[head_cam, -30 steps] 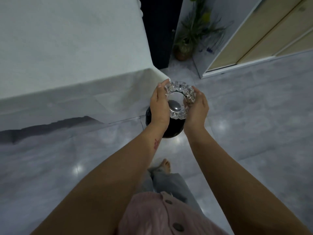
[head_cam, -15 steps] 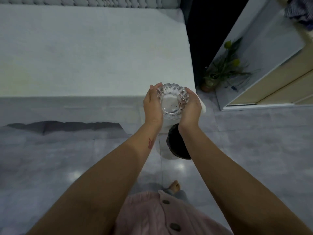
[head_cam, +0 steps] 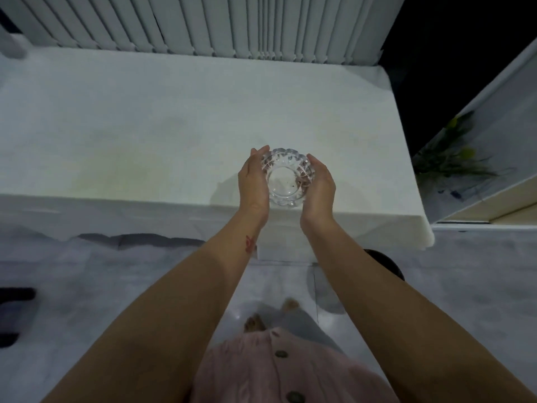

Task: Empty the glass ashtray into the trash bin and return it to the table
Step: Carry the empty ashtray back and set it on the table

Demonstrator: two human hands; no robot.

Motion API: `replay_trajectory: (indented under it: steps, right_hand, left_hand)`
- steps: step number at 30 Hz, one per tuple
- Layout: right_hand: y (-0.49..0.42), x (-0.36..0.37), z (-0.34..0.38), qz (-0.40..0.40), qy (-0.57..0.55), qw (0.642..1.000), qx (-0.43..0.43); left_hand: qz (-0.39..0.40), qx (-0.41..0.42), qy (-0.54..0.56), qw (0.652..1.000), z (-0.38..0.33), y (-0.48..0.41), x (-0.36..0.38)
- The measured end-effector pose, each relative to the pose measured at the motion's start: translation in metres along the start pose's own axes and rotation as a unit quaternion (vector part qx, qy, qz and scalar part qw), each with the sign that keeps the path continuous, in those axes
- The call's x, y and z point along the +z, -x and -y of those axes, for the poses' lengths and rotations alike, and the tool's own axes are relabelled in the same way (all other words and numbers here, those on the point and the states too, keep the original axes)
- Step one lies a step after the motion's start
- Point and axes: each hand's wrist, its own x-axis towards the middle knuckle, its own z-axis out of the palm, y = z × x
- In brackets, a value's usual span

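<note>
The round cut-glass ashtray [head_cam: 286, 177] is upright over the near right part of the white-clothed table [head_cam: 145, 135], close to its front edge. My left hand [head_cam: 252, 181] cups its left side and my right hand [head_cam: 318, 184] cups its right side. A few dark specks lie in its bowl. I cannot tell whether its base touches the cloth. The black trash bin [head_cam: 388, 264] stands on the floor below the table's right corner, mostly hidden behind my right forearm.
White vertical blinds [head_cam: 203, 24] hang behind the table. A potted plant [head_cam: 453, 158] and a white cabinet [head_cam: 494, 181] stand at the right. The glossy grey floor [head_cam: 87, 286] lies below, with my bare feet and pink shirt at the bottom.
Both hands carried the ashtray up from above the trash bin to over the table's near right area. The view tilted up toward the table and blinds.
</note>
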Motion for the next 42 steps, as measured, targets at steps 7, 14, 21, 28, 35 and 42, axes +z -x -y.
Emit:
replay_trajectory:
  steps: [7,14,21,28,35,42]
  right_hand:
    - [-0.044,0.072,-0.008,0.033,0.009,0.999,0.030]
    - [-0.104,0.134,-0.015,0.043,0.051,0.997,0.035]
    - [-0.135,0.176,-0.022,0.031,0.111,0.993,0.028]
    - [-0.162,0.206,-0.032,-0.006,0.151,0.988,0.012]
    - [-0.188,0.223,-0.038,-0.017,0.197,0.980,-0.026]
    - [-0.210,0.225,-0.054,-0.015,0.264,0.962,-0.070]
  left_hand:
    - [-0.042,-0.012,0.037,0.998,-0.019,-0.077,-0.028]
    - [-0.051,-0.028,0.011,0.998,-0.042,-0.150,-0.038]
    - [-0.044,-0.045,-0.003,0.998,-0.042,-0.207,-0.049]
    - [-0.024,-0.047,-0.030,0.998,-0.046,-0.255,-0.056]
    - [-0.022,-0.031,-0.065,0.997,-0.047,-0.292,-0.054]
    - [-0.030,-0.013,-0.068,0.997,-0.035,-0.314,-0.051]
